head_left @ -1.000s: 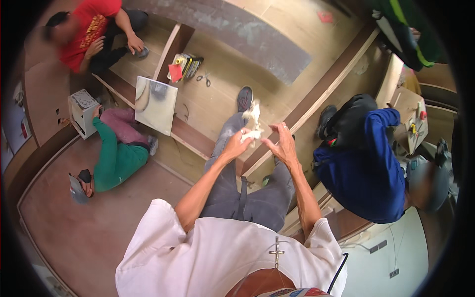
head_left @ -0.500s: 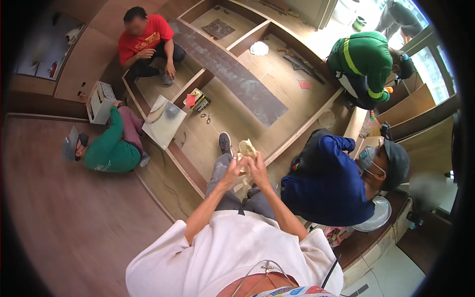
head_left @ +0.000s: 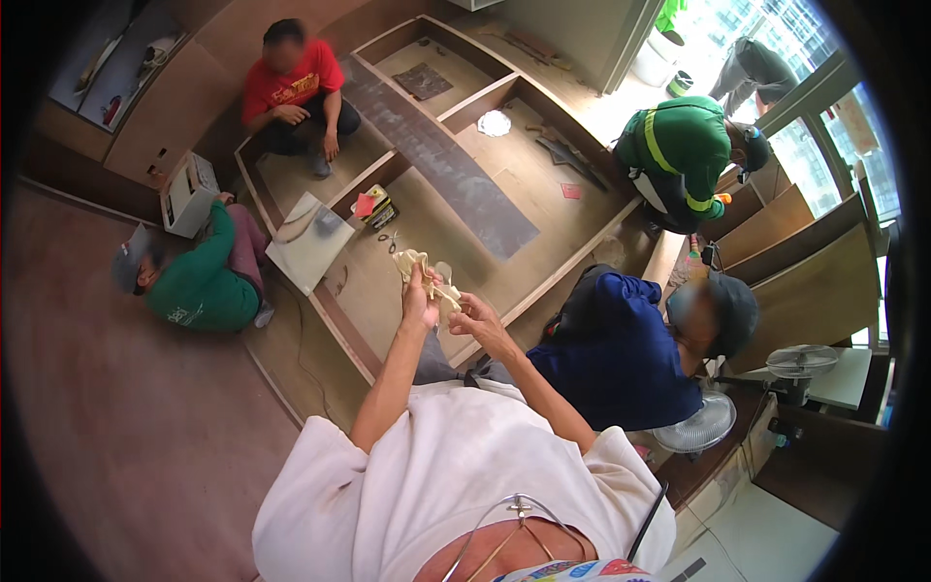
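In front of my waist, my left hand (head_left: 420, 303) is closed around a limp, crumpled cream glove (head_left: 415, 264), its finger-like ends sticking up above the thumb. My right hand (head_left: 472, 318) pinches a loose hanging part of it (head_left: 447, 291) between thumb and fingers, a little lower and to the right. Whether it is one glove or a pair bunched together, I cannot tell. Just beyond my left hand, a pair of scissors (head_left: 389, 242) lies on the floor of the wooden frame.
A low wooden frame (head_left: 475, 113) spreads ahead, with a dark board (head_left: 446, 165) across it. Near it are a yellow-black box (head_left: 380, 211) and a pale tile-like panel (head_left: 310, 242). Co-workers sit around: red shirt, green tops, and a blue shirt (head_left: 621, 349) close on my right beside a fan (head_left: 696, 423).
Both hands have shifted left and drawn apart, stretching the glove between them. My left hand is raised higher; my right is lower. The view has also shifted slightly.
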### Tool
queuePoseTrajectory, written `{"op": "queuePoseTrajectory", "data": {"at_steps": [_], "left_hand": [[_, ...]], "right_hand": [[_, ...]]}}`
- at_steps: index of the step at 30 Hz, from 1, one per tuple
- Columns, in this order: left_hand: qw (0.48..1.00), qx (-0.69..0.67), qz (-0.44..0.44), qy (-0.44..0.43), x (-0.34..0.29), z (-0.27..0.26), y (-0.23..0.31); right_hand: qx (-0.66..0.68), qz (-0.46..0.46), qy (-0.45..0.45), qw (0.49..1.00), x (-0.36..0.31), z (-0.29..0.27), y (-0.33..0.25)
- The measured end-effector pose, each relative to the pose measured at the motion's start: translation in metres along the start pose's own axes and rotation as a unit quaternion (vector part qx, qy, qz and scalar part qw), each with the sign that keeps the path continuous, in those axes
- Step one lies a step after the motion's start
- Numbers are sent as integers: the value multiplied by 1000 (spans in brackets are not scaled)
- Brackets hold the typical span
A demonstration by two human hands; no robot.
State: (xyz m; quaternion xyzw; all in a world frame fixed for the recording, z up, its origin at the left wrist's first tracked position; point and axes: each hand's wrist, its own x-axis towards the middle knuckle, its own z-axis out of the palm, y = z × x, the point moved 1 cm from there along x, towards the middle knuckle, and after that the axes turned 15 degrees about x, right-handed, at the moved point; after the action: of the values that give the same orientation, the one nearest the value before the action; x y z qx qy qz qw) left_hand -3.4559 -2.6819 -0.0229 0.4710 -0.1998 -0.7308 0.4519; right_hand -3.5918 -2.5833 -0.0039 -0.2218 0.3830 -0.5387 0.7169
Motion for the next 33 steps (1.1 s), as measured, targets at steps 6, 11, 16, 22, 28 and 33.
{"op": "queuePoseTrajectory", "data": {"at_steps": [6,11,16,22,28,33], "left_hand": [[971,214,67,-79,-17,43,31],[963,210,-25,-168,10,59,48],[957,256,1,-137,89,46,66],[927,291,-100,-216,129,53,98],[913,287,-132,-259,158,57,111],[899,282,-42,-332,162,65,118]], "right_hand": [[-23,-73,78,994,32,-7,-29],[-168,-166,48,971,71,5,-64],[-358,-259,155,884,110,30,-85],[-279,-279,288,873,130,42,-95],[-311,-258,232,885,172,68,-86],[-301,-253,318,863,179,68,-95]]}}
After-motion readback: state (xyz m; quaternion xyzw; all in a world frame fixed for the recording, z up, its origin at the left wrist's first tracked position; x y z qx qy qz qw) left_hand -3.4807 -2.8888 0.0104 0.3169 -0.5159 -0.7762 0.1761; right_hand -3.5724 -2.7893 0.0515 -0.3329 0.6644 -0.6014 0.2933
